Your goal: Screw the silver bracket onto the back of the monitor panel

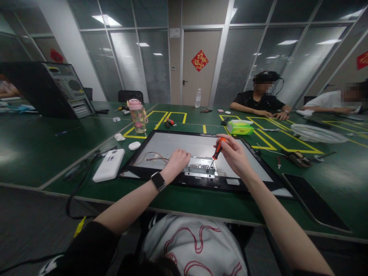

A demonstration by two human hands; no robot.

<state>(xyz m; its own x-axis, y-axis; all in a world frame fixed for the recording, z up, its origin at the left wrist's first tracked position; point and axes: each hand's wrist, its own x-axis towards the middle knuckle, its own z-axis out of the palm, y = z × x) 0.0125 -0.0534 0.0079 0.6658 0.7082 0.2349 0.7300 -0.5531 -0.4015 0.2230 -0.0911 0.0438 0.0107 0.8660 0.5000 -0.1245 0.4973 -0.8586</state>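
Note:
My right hand [231,151] grips the orange and black handle of a screwdriver [219,148]. Its shaft slants down, the tip at the right part of a metal bracket [198,170]. That bracket lies along the near edge of a flat display panel [175,140] with a black frame and a pale grey back. My left hand [177,163], a watch on its wrist, rests on the panel at the bracket's left end, fingers curled over it; the fingertips are partly hidden. Thin coloured wires [155,155] run across the panel left of this hand.
On the green table, a white power bank [109,165], a white case [134,145] and a pink-lidded bottle [138,115] stand left of the panel. A dark phone [314,201] lies right. Beyond are a green tissue pack [240,127], a computer tower [48,90] and two people.

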